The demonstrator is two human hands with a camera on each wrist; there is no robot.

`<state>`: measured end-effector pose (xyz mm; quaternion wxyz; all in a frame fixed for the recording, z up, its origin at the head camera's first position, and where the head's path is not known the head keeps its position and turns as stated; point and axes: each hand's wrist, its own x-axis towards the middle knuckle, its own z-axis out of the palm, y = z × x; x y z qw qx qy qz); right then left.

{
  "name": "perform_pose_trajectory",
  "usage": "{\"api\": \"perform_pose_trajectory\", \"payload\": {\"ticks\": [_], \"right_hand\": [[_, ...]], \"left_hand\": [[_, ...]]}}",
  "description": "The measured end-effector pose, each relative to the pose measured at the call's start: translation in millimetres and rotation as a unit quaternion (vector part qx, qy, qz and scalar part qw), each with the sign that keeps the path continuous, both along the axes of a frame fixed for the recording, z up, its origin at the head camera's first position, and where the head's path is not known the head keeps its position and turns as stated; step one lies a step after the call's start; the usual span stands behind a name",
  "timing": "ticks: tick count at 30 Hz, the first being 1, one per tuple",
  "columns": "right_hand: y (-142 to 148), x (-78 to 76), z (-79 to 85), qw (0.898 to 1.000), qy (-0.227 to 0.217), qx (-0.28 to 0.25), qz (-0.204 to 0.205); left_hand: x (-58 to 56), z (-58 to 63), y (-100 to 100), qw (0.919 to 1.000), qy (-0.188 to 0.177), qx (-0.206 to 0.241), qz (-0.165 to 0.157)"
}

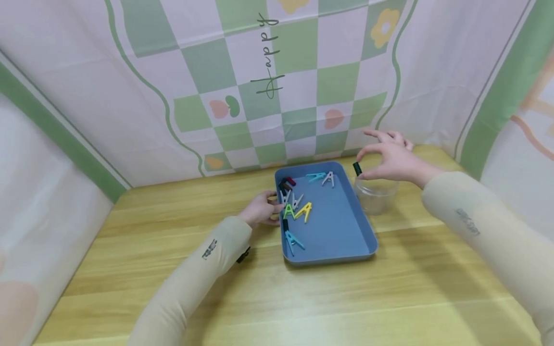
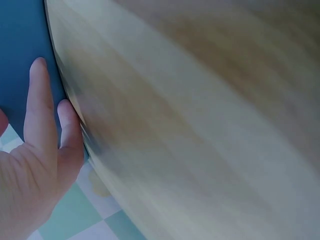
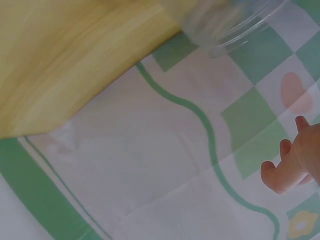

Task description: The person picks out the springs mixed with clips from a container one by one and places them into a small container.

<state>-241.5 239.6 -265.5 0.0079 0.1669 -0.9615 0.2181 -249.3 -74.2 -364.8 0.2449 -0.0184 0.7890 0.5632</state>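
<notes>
My right hand (image 1: 391, 156) pinches a small dark green ribbed piece (image 1: 357, 168) between thumb and index finger, above the rim of a clear round tub (image 1: 375, 194). In the right wrist view the other fingers of this right hand (image 3: 295, 157) show, while the ribbed piece is out of sight. My left hand (image 1: 261, 209) lies against the left wall of a blue-grey tray (image 1: 333, 226). The left wrist view shows the left hand (image 2: 40, 150) with extended fingers touching the tray's outer side (image 2: 22, 40). Whether the tub holds anything cannot be told.
Inside the tray lie a yellow clothespin (image 1: 305, 212), a green clothespin (image 1: 289, 211), turquoise clothespins (image 1: 293, 241), pale clothespins (image 1: 329, 179) and dark pieces (image 1: 284, 184). A patterned cloth (image 1: 298, 86) hangs behind the wooden table (image 1: 173, 226).
</notes>
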Motion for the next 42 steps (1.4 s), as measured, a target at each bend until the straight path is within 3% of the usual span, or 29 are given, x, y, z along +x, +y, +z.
{"api": "perform_pose_trajectory", "payload": {"ticks": [5,16,42], "right_hand": [[16.3,-2.1,-8.3,1.0,-0.012,0.005,-0.017],[36.5,-5.6,-21.9,1.0,-0.013,0.011,-0.025],[37.3,-9.2,-33.9,0.999,-0.026,0.012,-0.032]], "left_hand": [[2.6,4.0,-0.2,1.0,-0.001,0.001,-0.003],[-4.0,-3.2,-0.5,1.0,-0.008,-0.001,0.004],[-1.4,-0.5,0.9,0.9999,-0.01,0.004,0.011]]}}
